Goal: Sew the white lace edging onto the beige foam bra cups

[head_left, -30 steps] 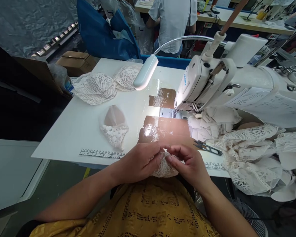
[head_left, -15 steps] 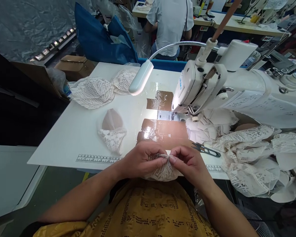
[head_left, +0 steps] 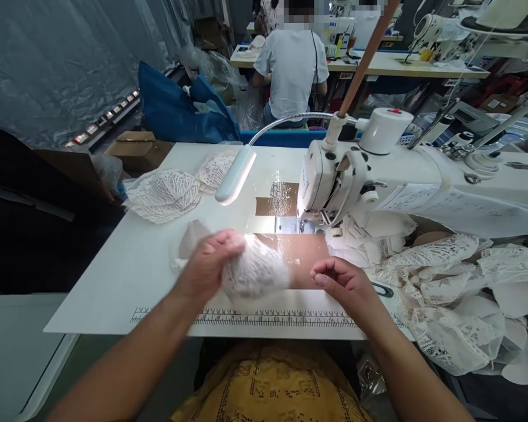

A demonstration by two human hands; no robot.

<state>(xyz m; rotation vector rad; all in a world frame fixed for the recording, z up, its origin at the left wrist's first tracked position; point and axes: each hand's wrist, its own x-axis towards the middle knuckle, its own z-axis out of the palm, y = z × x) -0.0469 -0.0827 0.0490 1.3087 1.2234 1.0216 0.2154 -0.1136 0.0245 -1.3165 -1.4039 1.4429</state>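
Above the table's middle, my left hand (head_left: 213, 258) is closed on the edge of a white lace bra cup (head_left: 257, 269), which is blurred by motion. Behind that hand lies another cup piece with a smooth pad (head_left: 191, 237), partly covered. My right hand (head_left: 341, 281) is apart from the lace, thumb and fingertips pressed together. Whether anything small is between them cannot be made out. Just past its knuckles, the handle loop of thread snips (head_left: 383, 290) shows on the table; the blades are hidden.
A sewing machine (head_left: 334, 181) stands at right, with a lamp (head_left: 236, 176) beside it. Lace cups (head_left: 162, 196) lie at the back left. Small white pieces (head_left: 361, 237) and a lace heap (head_left: 462, 310) are at right. A ruler strip (head_left: 273, 317) runs along the front edge.
Both hands were together on the lace at the front edge. My left hand has carried it up and left, and my right hand has let go of it. The view has tilted up.
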